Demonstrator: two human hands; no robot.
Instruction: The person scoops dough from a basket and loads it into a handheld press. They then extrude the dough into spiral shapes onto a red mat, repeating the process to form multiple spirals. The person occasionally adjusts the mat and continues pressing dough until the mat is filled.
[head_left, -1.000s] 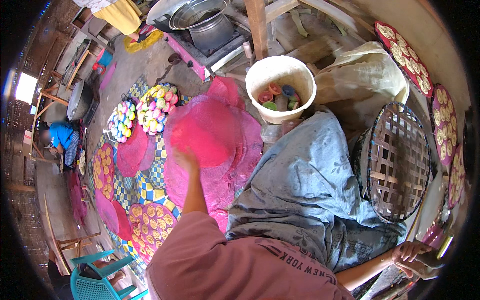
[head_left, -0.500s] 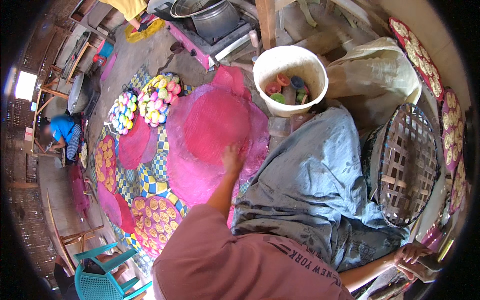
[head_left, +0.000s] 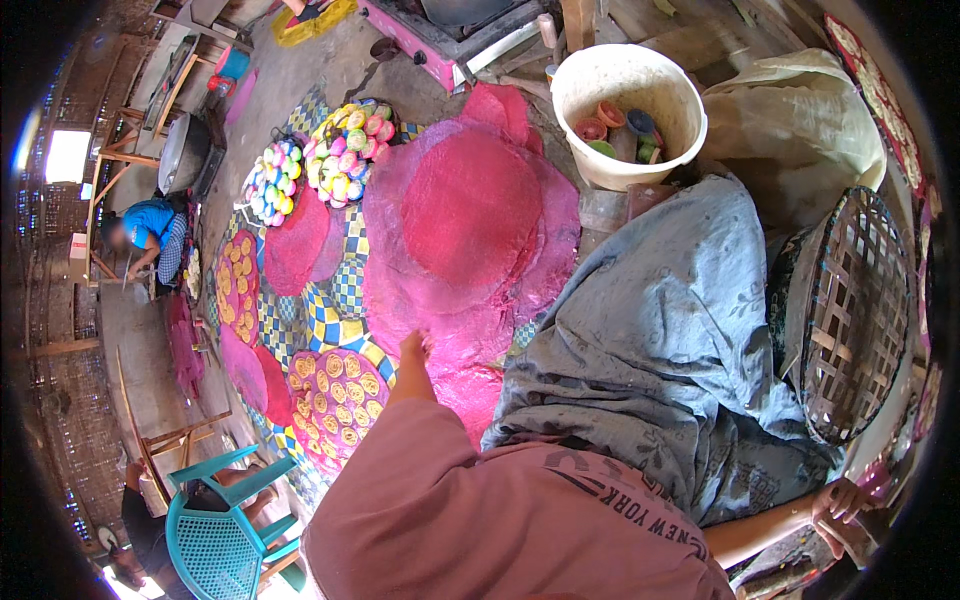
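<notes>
My left hand (head_left: pixel 415 345) is over the lower part of a pile of round, thin pink sheets (head_left: pixel 471 208) on the floor, fingers loosely bent and apart, with nothing visible in them. A pink mat of coiled yellow pieces (head_left: pixel 336 405) lies to its lower left on a checked cloth (head_left: pixel 355 315). At the lower right my right hand (head_left: pixel 843 505) is closed round a grey-brown piece of wood (head_left: pixel 862 545). Grey patterned cloth (head_left: pixel 630 330) lies between my hands, over my legs.
A white bucket of coloured cups (head_left: pixel 610 80), a pale sack (head_left: pixel 790 110) and woven basket (head_left: pixel 855 310) stand right; a pink-sided stove (head_left: pixel 430 50) ahead; egg-shaped coloured balls (head_left: pixel 350 155) left. People in blue (head_left: pixel 150 225) and black (head_left: pixel 142 520), and a teal chair (head_left: pixel 210 540), are left.
My left hand first swept rightward over the pink sheets, then drew back down toward me to their lower part. The view has shifted; my right hand keeps hold of the wood.
</notes>
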